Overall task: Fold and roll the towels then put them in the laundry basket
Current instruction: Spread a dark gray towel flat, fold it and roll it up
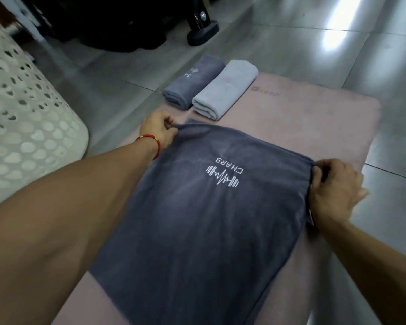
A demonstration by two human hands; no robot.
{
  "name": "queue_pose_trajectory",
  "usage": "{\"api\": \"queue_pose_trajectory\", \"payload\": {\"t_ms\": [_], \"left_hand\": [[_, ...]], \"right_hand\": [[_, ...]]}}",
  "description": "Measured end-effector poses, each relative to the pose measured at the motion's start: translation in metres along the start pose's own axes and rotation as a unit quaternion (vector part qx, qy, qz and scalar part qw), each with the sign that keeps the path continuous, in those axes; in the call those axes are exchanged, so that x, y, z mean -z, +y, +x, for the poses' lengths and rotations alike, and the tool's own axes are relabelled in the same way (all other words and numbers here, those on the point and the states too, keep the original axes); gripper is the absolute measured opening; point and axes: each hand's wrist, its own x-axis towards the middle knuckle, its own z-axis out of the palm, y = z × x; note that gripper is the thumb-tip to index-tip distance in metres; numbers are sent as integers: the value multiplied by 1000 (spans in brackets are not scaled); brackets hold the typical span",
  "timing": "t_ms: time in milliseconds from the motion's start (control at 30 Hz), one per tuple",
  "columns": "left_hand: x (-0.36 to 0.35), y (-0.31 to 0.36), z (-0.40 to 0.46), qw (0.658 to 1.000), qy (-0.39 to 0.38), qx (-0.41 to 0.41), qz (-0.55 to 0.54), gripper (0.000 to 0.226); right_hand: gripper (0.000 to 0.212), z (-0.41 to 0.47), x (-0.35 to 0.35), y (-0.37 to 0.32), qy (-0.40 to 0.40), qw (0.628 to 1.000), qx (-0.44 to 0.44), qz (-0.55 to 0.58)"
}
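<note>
Dark grey towel [197, 219] spread flat on the pink mat [314, 118], which lies on the grey tiled floor [291, 31]. Its long axis runs from me toward the far end of the mat, tilted slightly to the right; the white "CHARS" logo [223, 173] sits near the far edge and reads upside down from my side. My left hand [158, 132] pinches the far left corner of the towel, fingers [171, 127] clenched on the cloth, which lifts into a small peak there. My right hand [335, 191] grips the far right corner, fingers curled around the bunched edge. A red cord bracelet [151, 141] circles my left wrist. Beyond the towel, two folded towels lie side by side and touching, long axes pointing away and to the right: a dark grey folded towel [192, 83] on the floor just off the mat, and a light grey folded towel [223, 90] on the mat's far left corner. The white perforated laundry basket [26, 118] stands on the floor to my left, apart from the mat.
</note>
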Motion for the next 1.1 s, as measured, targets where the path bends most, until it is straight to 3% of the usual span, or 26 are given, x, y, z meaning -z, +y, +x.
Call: {"api": "queue_pose_trajectory", "payload": {"t_ms": [200,467,567,700,800,933,1100], "left_hand": [[-18,4,7,999,44,16,-10,5],[-56,0,57,998,5,60,21,15],[-65,0,70,997,-24,53,54,16],[-64,8,86,991,-118,-28,54,42],[-55,17,90,978,-181,-49,90,37],[-37,18,72,985,-125,-51,103,28],[1,22,23,990,-102,-92,46,25]], "right_hand": [[21,-2,-8,2,22,999,7,-31],[10,0,-21,7,59,997,21,-53],[8,0,-22,8,61,995,22,-72],[6,-1,-22,6,56,994,30,-87],[7,0,-22,7,52,994,26,-90],[9,0,-22,7,40,996,20,-81],[15,4,-22,7,8,997,18,-79]]}}
